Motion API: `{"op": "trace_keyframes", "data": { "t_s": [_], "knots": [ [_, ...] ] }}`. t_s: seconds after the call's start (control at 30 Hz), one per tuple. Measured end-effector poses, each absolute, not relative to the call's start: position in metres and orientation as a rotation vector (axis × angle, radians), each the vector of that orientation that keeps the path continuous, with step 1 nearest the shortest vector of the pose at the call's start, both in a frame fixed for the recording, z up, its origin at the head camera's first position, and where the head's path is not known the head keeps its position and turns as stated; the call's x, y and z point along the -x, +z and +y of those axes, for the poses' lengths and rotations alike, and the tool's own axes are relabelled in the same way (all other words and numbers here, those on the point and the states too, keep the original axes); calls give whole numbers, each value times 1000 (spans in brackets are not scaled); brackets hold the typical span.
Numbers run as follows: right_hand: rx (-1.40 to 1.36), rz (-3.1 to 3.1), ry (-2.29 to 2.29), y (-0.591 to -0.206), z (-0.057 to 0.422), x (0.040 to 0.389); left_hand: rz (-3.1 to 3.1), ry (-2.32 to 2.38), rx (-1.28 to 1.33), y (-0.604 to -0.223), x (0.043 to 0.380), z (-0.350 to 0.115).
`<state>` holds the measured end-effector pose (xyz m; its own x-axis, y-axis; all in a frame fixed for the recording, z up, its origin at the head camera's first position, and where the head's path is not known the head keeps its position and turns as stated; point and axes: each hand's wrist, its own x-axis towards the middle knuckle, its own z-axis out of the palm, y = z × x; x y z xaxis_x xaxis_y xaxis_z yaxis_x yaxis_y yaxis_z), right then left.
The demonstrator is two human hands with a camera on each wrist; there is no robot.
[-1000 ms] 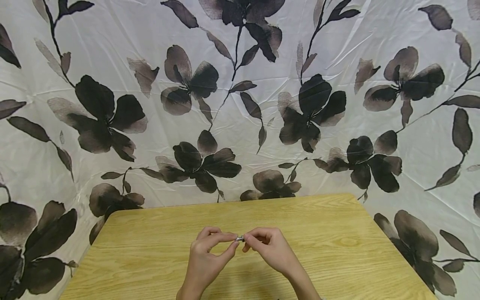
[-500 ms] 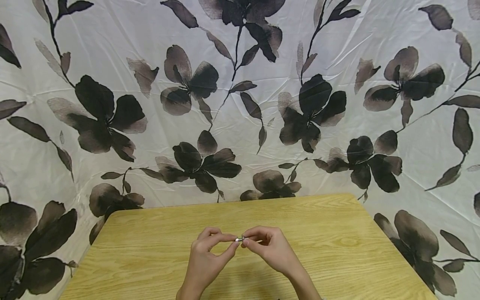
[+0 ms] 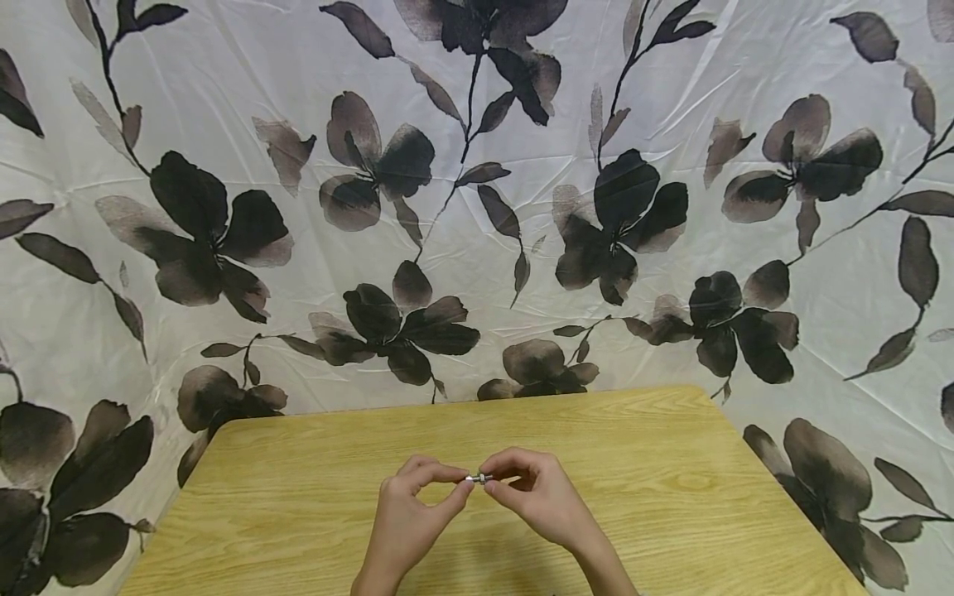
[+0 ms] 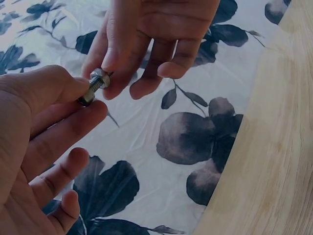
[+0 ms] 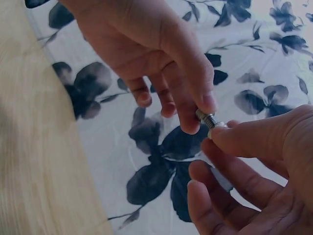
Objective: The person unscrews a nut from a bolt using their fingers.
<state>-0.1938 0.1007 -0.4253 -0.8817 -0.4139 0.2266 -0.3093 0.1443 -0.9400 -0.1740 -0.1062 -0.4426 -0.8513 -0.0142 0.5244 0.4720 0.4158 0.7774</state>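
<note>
In the head view, both hands meet above the middle of the table. My left hand (image 3: 413, 505) pinches the head end of a small silver bolt (image 4: 93, 90) between thumb and index finger. The bolt lies roughly sideways, its threads showing between the hands in both wrist views. A hex nut (image 4: 100, 77) sits on the threaded shank. My right hand (image 3: 542, 497) has its thumb and index finger at the nut (image 5: 218, 129), pinching it from the right. The other fingers of both hands are loosely bent. Fingertips hide the bolt head and part of the nut.
Beneath the hands is a yellow wood-grain table (image 3: 298, 480) with rounded far corners. A white cloth (image 3: 507, 273) printed with dark flowers hangs behind it and along both sides.
The right thumb has slid down and the index finger up over the nut, leaving more of the nut and bolt showing. The left hand has stayed almost still.
</note>
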Motion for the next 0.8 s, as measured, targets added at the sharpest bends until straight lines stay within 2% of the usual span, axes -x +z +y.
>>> {"op": "trace_keyframes", "data": {
  "t_s": [0.33, 0.53, 0.8],
  "knots": [
    [653, 2316, -1926, -426, 100, 195, -2182, -1399, 386, -442, 174, -105],
    [543, 2291, -1896, -424, 102, 195, -2104, -1268, 508, -443, 175, -104],
    [593, 2282, -1872, -424, 102, 195, -2027, -1206, 644, -445, 179, -105]
  ]
}}
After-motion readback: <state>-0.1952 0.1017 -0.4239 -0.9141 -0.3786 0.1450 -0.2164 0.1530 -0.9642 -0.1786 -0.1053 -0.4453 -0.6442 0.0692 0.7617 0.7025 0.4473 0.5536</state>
